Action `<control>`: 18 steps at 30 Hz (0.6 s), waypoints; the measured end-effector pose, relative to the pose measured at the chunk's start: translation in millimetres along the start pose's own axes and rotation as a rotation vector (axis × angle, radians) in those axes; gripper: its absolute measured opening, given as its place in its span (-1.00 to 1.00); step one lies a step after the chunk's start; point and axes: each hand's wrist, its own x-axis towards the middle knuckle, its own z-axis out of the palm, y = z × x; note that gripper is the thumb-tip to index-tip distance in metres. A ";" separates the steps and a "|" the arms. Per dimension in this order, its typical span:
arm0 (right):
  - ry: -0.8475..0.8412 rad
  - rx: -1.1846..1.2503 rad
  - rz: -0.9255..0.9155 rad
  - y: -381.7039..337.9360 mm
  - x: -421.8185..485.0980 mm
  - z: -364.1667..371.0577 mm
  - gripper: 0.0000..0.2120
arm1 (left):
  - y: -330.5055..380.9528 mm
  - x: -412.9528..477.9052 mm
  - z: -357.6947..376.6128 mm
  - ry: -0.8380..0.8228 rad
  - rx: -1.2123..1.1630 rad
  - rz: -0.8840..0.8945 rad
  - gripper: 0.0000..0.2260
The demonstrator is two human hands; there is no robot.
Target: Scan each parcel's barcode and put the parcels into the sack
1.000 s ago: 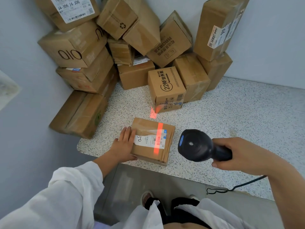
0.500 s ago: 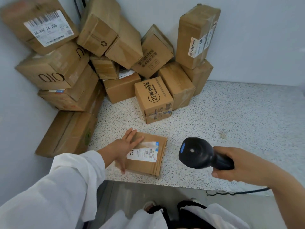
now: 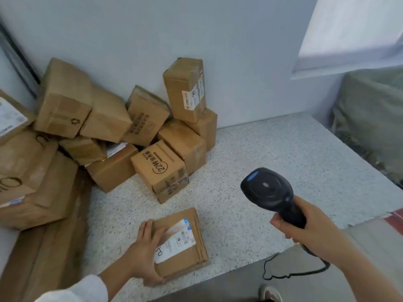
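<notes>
The flat parcel [image 3: 183, 247] lies label-up at 6 o'clock on the bench [image 3: 283, 153], its left edge grasped by the left hand [image 3: 145, 251]. The right hand [image 3: 305, 229] grips the scanner [image 3: 268, 190] at 4 o'clock. Piled boxes [image 3: 104, 118] fill 10 o'clock. The sack [image 3: 370, 118] stands at 2 o'clock, contents unseen.

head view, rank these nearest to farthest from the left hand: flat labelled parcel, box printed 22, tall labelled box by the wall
1. flat labelled parcel: gripped by the left hand, at the near edge of the counter.
2. box printed 22: mid-counter, beyond the parcel.
3. tall labelled box: stacked high against the back wall.
</notes>
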 end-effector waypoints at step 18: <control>0.609 0.152 0.015 130.0 -103.1 -245.7 -0.83 | 391.0 99.6 -172.8 0.500 -0.015 0.445 0.26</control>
